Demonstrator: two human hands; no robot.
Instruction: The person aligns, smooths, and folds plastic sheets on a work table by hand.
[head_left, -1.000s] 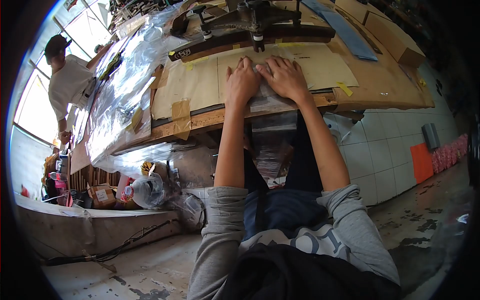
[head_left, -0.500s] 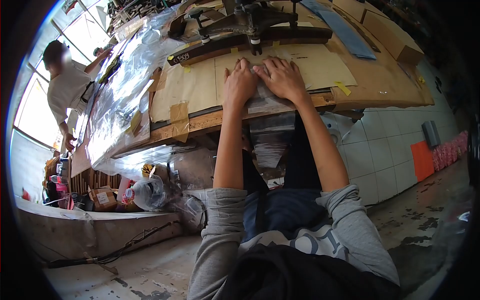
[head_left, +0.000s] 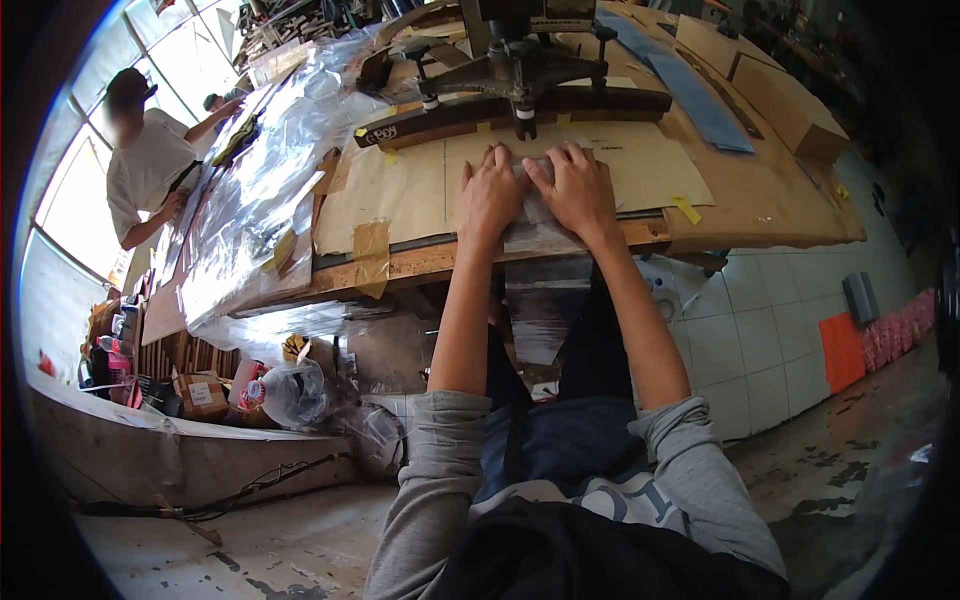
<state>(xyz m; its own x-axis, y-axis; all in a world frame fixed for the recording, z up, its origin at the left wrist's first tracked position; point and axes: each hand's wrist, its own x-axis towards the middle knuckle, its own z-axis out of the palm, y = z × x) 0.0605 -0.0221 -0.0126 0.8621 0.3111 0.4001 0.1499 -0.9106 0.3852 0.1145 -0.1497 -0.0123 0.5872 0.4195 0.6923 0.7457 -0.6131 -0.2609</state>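
Observation:
A strip of clear plastic film lies over the front edge of the workbench, and its loose end hangs down between my knees. On the film's left side rests my left hand, fingers forward and slightly bent, thumb apart. My right hand lies at the film's right side, palm down, its thumb stretched toward the left hand. Both sets of fingertips touch the tan board or the film on it. Just beyond them sits a dark curved bar under a metal clamp frame.
Shiny plastic sheeting covers the bench's left part. A blue strip and a cardboard box lie at the right. Another person stands at the far left. Bottles and a small carton are below.
The bench and hands appear slightly lower in view. My hands are a little farther apart, and more film hangs below the edge. The other person's lowered hand has risen to the waist.

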